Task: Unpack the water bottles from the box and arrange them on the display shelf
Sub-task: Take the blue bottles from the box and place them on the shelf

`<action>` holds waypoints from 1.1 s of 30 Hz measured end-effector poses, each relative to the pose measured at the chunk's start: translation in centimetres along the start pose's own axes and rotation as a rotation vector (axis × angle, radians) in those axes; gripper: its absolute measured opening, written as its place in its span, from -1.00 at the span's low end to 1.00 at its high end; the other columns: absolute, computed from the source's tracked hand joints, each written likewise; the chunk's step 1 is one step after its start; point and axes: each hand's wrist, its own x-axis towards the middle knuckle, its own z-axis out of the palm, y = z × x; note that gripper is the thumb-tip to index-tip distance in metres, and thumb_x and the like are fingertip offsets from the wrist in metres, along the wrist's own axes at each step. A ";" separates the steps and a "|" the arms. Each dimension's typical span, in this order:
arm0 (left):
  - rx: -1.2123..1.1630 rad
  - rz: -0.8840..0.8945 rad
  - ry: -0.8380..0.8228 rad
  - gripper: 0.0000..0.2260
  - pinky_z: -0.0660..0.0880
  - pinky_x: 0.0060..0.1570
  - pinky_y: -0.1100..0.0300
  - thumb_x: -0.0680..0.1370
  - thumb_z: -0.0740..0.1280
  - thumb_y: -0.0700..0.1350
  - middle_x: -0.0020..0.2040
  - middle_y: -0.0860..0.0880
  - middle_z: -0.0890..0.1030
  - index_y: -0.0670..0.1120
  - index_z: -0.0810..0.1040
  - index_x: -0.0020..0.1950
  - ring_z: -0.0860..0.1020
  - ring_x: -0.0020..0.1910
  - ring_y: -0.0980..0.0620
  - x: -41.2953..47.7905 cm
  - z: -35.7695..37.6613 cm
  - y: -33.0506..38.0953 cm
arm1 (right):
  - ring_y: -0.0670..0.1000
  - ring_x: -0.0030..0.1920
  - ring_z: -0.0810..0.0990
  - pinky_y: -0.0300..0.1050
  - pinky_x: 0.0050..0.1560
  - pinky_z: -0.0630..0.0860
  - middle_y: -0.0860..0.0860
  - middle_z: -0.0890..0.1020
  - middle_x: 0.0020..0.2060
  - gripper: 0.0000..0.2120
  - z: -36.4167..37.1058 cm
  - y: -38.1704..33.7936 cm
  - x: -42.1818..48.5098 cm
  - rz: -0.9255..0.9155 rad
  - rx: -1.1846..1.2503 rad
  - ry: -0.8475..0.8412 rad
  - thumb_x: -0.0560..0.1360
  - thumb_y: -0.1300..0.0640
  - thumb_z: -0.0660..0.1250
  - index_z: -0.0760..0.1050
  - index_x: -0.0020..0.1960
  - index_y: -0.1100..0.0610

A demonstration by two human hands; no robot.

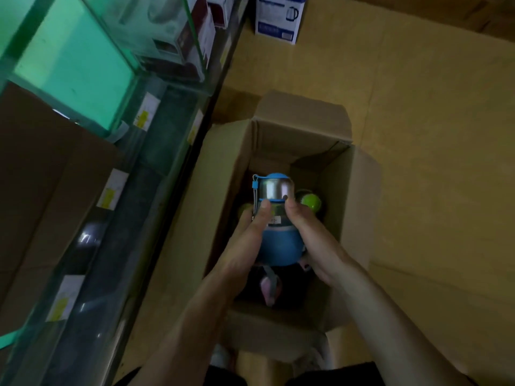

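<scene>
A blue water bottle point(278, 240) with a silver cap and a blue strap is held over the open cardboard box point(348, 207) on the floor. My left hand point(248, 240) grips its left side, thumb near the cap. My right hand point(312, 238) grips its right side. Inside the box, a green-capped bottle point(312, 203) stands to the right of the blue one, and a pink bottle point(269, 291) lies lower down in shadow. The glass display shelf point(83, 68) runs along the left.
Brown cartons point(41, 190) sit on a lower shelf at left, with price tags point(111, 190) along the shelf edges. A white and blue kettle box point(278, 18) stands on the floor at the top. Boxed goods sit behind the glass.
</scene>
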 end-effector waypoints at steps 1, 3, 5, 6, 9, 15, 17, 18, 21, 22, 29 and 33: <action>-0.017 -0.013 0.006 -0.44 0.59 0.18 -0.14 0.49 0.26 0.41 0.26 0.05 0.62 0.17 0.43 0.40 0.64 0.18 0.03 -0.7 0.0 -0.2 | 0.04 0.19 0.68 0.20 0.18 0.64 -0.05 0.63 0.27 -0.30 0.1 0.4 -0.7 0.021 -0.009 0.009 0.38 -0.54 0.28 0.44 0.39 -0.19; -0.006 -0.024 0.025 -0.53 0.65 0.05 -0.07 0.54 0.29 0.35 0.20 0.04 0.64 0.17 0.45 0.36 0.69 0.05 0.10 -2.4 -0.1 -0.5 | 0.05 0.18 0.69 0.24 0.17 0.64 -0.03 0.65 0.25 -0.33 0.4 0.9 -2.4 0.040 -0.019 -0.002 0.41 -0.53 0.28 0.48 0.38 -0.17; 0.002 -0.070 0.037 -0.63 0.69 -0.10 -0.04 0.59 0.27 0.28 0.14 0.04 0.66 0.18 0.44 0.34 0.71 -0.08 0.10 -4.5 0.1 -0.6 | 0.11 0.20 0.67 0.28 0.09 0.67 0.04 0.60 0.28 -0.42 0.7 1.2 -4.4 0.073 -0.018 -0.020 0.45 -0.49 0.29 0.53 0.34 -0.20; 0.002 -0.091 0.040 -0.63 0.69 -0.09 -0.05 0.58 0.28 0.29 0.14 0.04 0.66 0.19 0.45 0.34 0.71 -0.05 0.07 -5.7 0.1 -0.8 | 0.13 0.25 0.63 0.27 0.07 0.68 0.06 0.55 0.33 -0.44 0.7 1.4 -5.4 0.094 -0.020 -0.031 0.45 -0.51 0.29 0.56 0.32 -0.23; 0.031 -0.109 0.085 -0.56 0.64 0.10 -0.04 0.46 0.35 0.40 0.24 0.08 0.62 0.29 0.51 0.28 0.64 0.15 0.11 -9.2 0.3 -0.8 | 0.07 0.32 0.60 0.28 0.20 0.63 0.01 0.57 0.35 -0.61 1.1 1.0 -9.2 0.141 0.013 -0.064 0.54 -0.41 0.26 0.62 0.23 -0.26; -0.024 -0.122 0.062 -0.70 0.61 0.15 -0.01 0.57 0.33 0.25 0.22 0.09 0.63 0.24 0.53 0.28 0.64 0.14 0.12 -16.9 1.9 3.3 | 0.00 0.27 0.64 0.27 0.27 0.59 -0.10 0.67 0.26 -0.57 1.6 -3.4 -16.8 0.167 0.007 -0.077 0.59 -0.35 0.18 0.55 0.34 -0.23; -0.029 -0.110 0.053 -0.68 0.62 -0.01 0.13 0.60 0.30 0.21 0.22 0.09 0.62 0.19 0.50 0.32 0.65 0.08 0.17 -19.8 2.3 5.9 | 0.00 0.26 0.65 0.27 0.26 0.60 -0.10 0.66 0.26 -0.54 2.1 -5.4 -19.2 0.161 -0.006 -0.080 0.58 -0.38 0.19 0.52 0.37 -0.21; -0.025 -0.100 0.056 -0.68 0.62 -0.04 0.16 0.60 0.30 0.20 0.23 0.08 0.61 0.18 0.50 0.33 0.65 0.07 0.17 -21.1 2.5 7.1 | 0.00 0.25 0.66 0.27 0.25 0.60 -0.10 0.66 0.26 -0.53 2.4 -6.6 -20.4 0.150 -0.016 -0.075 0.58 -0.38 0.19 0.50 0.39 -0.20; -0.003 -0.094 0.062 -0.70 0.62 0.11 0.02 0.60 0.29 0.21 0.23 0.06 0.62 0.18 0.51 0.30 0.64 0.13 0.11 -25.4 3.2 11.3 | 0.01 0.25 0.65 0.28 0.22 0.62 -0.08 0.64 0.28 -0.47 3.3 -10.6 -24.3 0.131 -0.030 -0.056 0.54 -0.44 0.23 0.50 0.38 -0.18; -0.004 -0.098 0.066 -0.72 0.62 0.11 0.01 0.61 0.29 0.20 0.20 0.05 0.64 0.17 0.51 0.28 0.64 0.12 0.08 -26.8 3.3 12.7 | 0.02 0.26 0.65 0.28 0.22 0.62 -0.07 0.63 0.29 -0.47 3.6 -11.9 -25.6 0.124 -0.033 -0.060 0.52 -0.46 0.24 0.52 0.36 -0.21; 0.036 -0.033 0.049 -0.66 0.59 -0.28 0.23 0.62 0.27 0.20 0.18 0.00 0.62 0.10 0.47 0.34 0.65 0.04 0.06 -35.6 3.9 20.8 | 0.00 0.26 0.64 0.21 0.23 0.62 -0.12 0.65 0.27 -0.57 5.9 -20.4 -34.5 0.019 -0.084 -0.069 0.58 -0.39 0.17 0.54 0.34 -0.26; 0.025 0.005 0.045 -0.63 0.67 -0.23 0.08 0.61 0.30 0.21 0.21 -0.05 0.62 0.09 0.46 0.36 0.67 0.06 -0.03 -39.9 4.2 24.0 | 0.02 0.27 0.62 0.19 0.23 0.62 -0.09 0.64 0.28 -0.54 7.2 -23.9 -39.0 -0.029 -0.097 -0.052 0.58 -0.38 0.18 0.52 0.37 -0.23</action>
